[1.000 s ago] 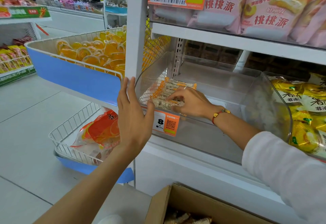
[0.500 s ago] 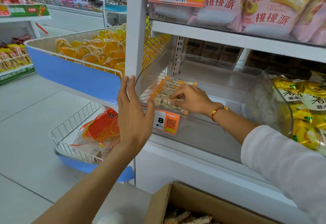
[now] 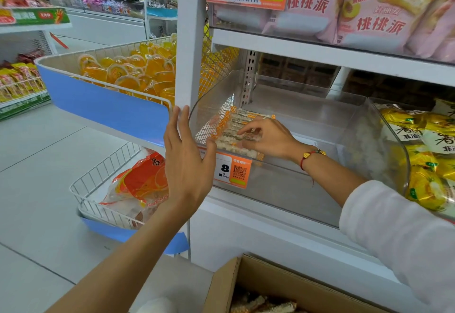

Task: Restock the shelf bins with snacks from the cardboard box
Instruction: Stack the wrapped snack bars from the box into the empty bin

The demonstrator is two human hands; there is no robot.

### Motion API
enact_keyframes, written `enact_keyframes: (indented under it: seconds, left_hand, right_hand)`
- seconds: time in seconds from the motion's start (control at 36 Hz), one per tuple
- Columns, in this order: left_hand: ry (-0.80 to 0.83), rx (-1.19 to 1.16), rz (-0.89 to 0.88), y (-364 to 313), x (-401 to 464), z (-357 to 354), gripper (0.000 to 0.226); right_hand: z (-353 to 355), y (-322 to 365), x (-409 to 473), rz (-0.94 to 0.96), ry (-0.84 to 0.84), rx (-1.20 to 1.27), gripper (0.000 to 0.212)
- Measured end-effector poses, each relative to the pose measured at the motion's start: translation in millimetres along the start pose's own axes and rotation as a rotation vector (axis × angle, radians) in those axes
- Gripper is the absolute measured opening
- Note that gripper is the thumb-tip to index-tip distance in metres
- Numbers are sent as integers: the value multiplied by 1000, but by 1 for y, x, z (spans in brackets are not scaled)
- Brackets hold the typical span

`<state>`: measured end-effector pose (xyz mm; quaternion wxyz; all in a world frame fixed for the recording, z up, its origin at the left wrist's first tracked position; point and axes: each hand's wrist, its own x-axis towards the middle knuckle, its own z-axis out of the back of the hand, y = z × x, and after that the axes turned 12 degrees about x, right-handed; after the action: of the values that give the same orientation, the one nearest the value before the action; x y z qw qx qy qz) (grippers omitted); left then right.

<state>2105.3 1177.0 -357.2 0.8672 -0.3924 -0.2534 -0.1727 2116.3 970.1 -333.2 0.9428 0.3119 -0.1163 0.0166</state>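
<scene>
Restocking clear bin point(image 3: 307, 174), landmark for everything here. Right hand point(image 3: 268, 137) inside bin, at front-left corner, fingers point(image 3: 246, 129) loosely spread and laid on top of row of snack packs point(image 3: 236, 125), pressing or straightening, not gripping. Left hand point(image 3: 184, 162) outside bin, flat against left wall, fingers straight and together, thumb near price tag point(image 3: 231, 169) on bin front. Rest of bin floor bare. Cardboard box point(image 3: 258, 285) below bin, more snacks inside. Yellow packets point(image 3: 423, 155) in bin to right; jelly cup basket point(image 3: 118, 83) to left. Risks, judged: pressing too hard could crush packs or skew row; bin could slide on shelf if left hand lets go; sleeve could drag packs on withdrawal.
</scene>
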Motion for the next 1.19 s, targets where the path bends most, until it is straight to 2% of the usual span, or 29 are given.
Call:
enact_keyframes:
  seconds: [0.11, 0.25, 0.36, 0.5, 0.56, 0.64, 0.72, 0.78, 0.86, 1.06, 1.19]
  left_hand:
    - [2, 13, 7, 1, 1, 2, 69]
    - [-81, 18, -4, -9, -3, 13, 57]
    - [-18, -1, -156, -28, -15, 26, 38]
    - [100, 96, -440, -54, -38, 41, 25]
    - [179, 147, -499, -66, -50, 44, 25]
    - [370, 196, -529, -77, -74, 39, 20]
    - [573, 292, -520, -79, -102, 26, 19]
    - [687, 366, -524, -74, -122, 11, 20]
    - [820, 432, -489, -62, -149, -15, 21]
    - [1046, 424, -235, -8, -223, -73, 22]
    - [1252, 420, -244, 28, -267, -103, 37]
  right_hand:
    - [11, 6, -4, -2, 15, 10, 23]
    - [35, 24, -30, 29, 25, 22, 20]
    - [48, 38, -72, 94, 0, -1, 18]
    - [63, 52, -139, 125, -33, -99, 22]
    - [68, 55, -168, 81, 44, -177, 23]
    - [68, 48, -206, -82, 294, -288, 21]
    - [58, 27, -242, -263, 515, -291, 26]
    - [48, 8, -265, -361, 595, -279, 30]
    - [29, -26, -299, -476, 621, -225, 33]
    - [-40, -91, -356, -589, 616, -123, 34]
    - [-93, -120, -374, -529, 558, -121, 40]
